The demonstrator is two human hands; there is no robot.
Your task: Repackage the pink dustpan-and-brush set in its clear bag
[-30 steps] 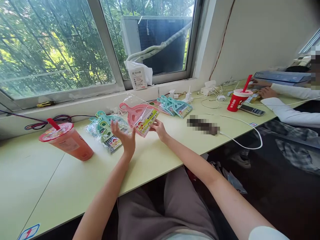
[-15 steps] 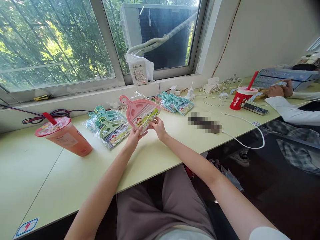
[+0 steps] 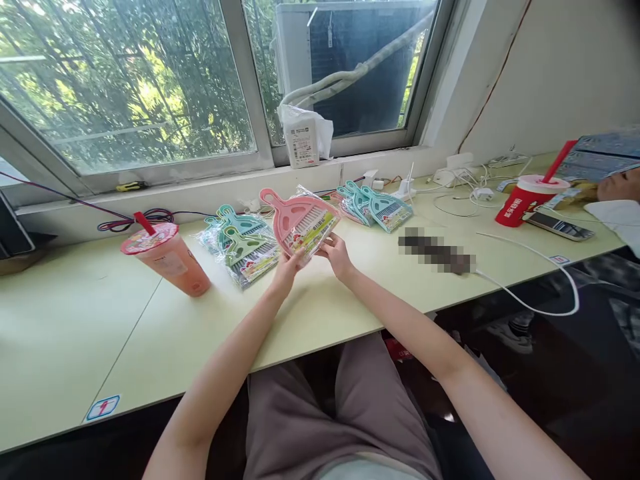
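Observation:
A pink mini dustpan-and-brush set point(image 3: 300, 223) in a clear plastic bag is held up over the pale green table point(image 3: 150, 333), handle pointing up and left. My left hand point(image 3: 286, 268) pinches its lower left edge. My right hand point(image 3: 338, 253) grips its lower right corner by the printed label. Just to the left lies a pile of green and teal sets point(image 3: 243, 243) in bags. A second pile of teal sets point(image 3: 377, 207) lies further right, near the window sill.
A pink drink cup point(image 3: 167, 260) with a red straw stands left of the piles. A red cup point(image 3: 525, 200), a phone point(image 3: 557, 227), white cables and chargers point(image 3: 465, 183) lie at the right, where another person's sleeve point(image 3: 617, 213) rests. A white packet point(image 3: 303, 140) stands on the sill.
My left hand, open in the air a second ago, has closed on the pink set's lower edge. My head has turned left, so everything sits further right.

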